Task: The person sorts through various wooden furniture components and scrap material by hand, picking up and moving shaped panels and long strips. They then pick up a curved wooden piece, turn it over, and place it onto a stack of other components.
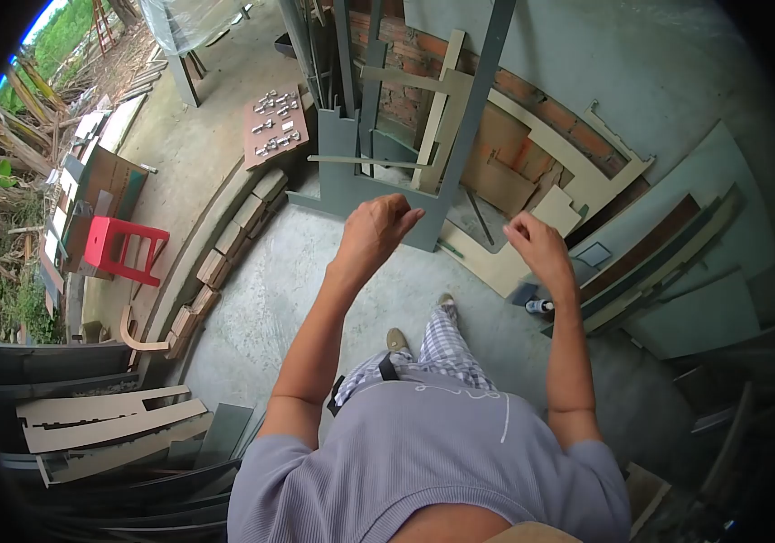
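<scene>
My left hand [376,233] is raised in front of the grey frame panel [344,145], fingers curled in and thumb pointing right. To its right, my right hand [537,242] is also raised, with its fingers bent toward the thumb, near the beige cut-out panel [496,271]. Whatever either hand may hold is hidden or too small to make out. A thin pale strip [369,162] lies across the grey panel, just above my left hand in the view. The two hands are well apart.
Bricks [213,269] line a curved ledge at the left, beyond which stands a red stool [125,246]. Metal parts lie on a brown board [261,149]. Panels [695,271] lean at the right; cut boards [116,421] lie lower left. A small bottle [539,307] is near my right wrist.
</scene>
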